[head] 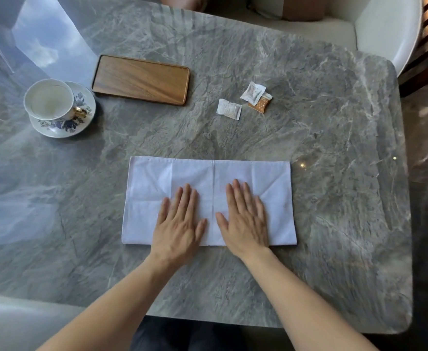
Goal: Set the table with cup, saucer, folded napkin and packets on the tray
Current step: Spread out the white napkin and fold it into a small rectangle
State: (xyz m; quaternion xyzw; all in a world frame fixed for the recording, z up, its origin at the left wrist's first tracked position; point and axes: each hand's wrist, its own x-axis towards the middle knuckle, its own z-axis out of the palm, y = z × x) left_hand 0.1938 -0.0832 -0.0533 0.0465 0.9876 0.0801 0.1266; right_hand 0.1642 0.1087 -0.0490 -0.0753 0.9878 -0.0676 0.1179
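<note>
A white napkin [147, 188], folded into a wide rectangle, lies flat near the table's front edge. My left hand [180, 224] and my right hand [244, 221] rest palm down on its near half, side by side, fingers apart, holding nothing. A white cup [49, 100] with a gold handle stands on a blue-flowered saucer [63, 126] at the far left. The wooden tray [142, 79] lies bare just right of the cup. Two white packets [229, 109] [253, 91] and an orange packet [261, 103] lie loose on the table right of the tray.
The grey marble table [321, 148] has rounded corners and an edge close to my body. A white chair [385, 29] stands at the far right corner, and a pale seat [12, 323] shows at the lower left.
</note>
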